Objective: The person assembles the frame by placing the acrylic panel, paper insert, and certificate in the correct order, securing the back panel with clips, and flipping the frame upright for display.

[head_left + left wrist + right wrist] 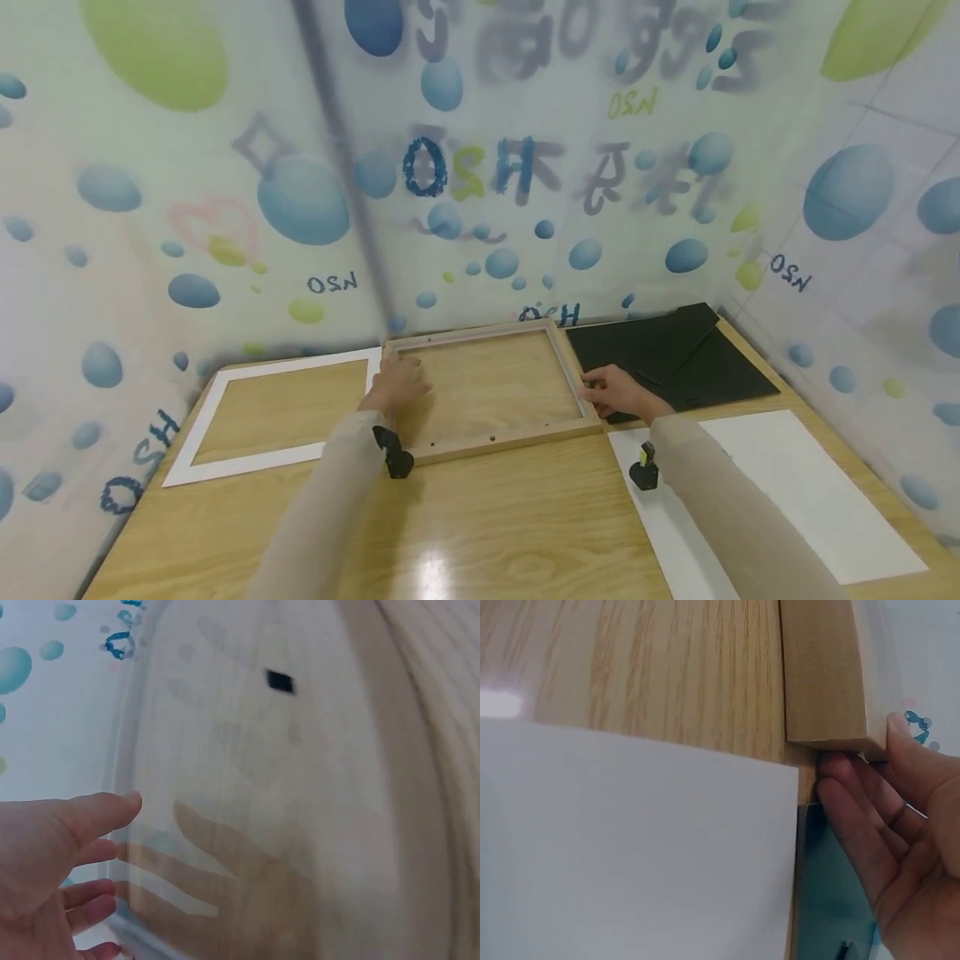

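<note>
A light wooden picture frame [517, 440] lies on the table, and a clear pane inside it mirrors the left hand in the left wrist view. My left hand [399, 383] is at the frame's left side, with thumb and fingers apart and loosely extended; whether they touch the wood cannot be made out. At the right side, my right hand [617, 392] pinches the frame near its front corner. In the right wrist view the thumb is against the inner edge of the frame [829, 675] and the fingertips are at the outer side.
A white rectangular mat [255, 458] with a cut-out middle lies left of the frame. To the right is a black backing board [667, 358] with a flap. White sheet [810, 492] lies under the right forearm. A bubble-patterned wall covering [480, 225] stands behind the table [510, 525].
</note>
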`<state>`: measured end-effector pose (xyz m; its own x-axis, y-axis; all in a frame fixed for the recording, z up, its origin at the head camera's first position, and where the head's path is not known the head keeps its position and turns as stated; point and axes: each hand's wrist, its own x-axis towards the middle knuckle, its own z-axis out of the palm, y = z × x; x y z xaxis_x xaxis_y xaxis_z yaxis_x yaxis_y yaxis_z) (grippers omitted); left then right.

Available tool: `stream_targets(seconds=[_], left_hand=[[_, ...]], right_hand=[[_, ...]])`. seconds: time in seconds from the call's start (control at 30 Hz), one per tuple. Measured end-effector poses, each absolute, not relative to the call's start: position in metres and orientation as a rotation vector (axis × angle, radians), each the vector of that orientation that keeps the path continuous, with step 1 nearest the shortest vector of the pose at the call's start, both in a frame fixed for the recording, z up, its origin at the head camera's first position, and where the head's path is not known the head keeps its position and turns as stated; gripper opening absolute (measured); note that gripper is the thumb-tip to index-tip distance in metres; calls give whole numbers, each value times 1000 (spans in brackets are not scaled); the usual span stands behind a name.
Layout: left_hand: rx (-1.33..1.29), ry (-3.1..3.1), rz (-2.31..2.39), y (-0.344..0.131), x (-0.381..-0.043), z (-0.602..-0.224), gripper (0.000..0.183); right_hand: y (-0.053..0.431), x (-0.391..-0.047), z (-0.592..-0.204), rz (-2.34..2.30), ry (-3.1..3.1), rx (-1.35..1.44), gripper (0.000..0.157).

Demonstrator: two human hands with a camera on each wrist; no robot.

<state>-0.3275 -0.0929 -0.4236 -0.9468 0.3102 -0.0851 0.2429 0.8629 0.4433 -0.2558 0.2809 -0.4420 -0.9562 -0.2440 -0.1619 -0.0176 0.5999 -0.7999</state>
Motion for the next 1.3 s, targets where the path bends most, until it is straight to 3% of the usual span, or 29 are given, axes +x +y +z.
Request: stream_targets(seconds=[0.53, 0.8, 1.3], left_hand=[[396, 2869, 561, -69, -370, -438, 75], [451, 2844, 544, -68, -370, -425, 92], [485, 2819, 503, -77, -365, -423, 100]], right_hand=[[281, -260, -447, -1301, 2568, -182, 48], [285, -259, -445, -1287, 2580, -167, 47], [283, -259, -445, -1286, 2586, -148, 47]])
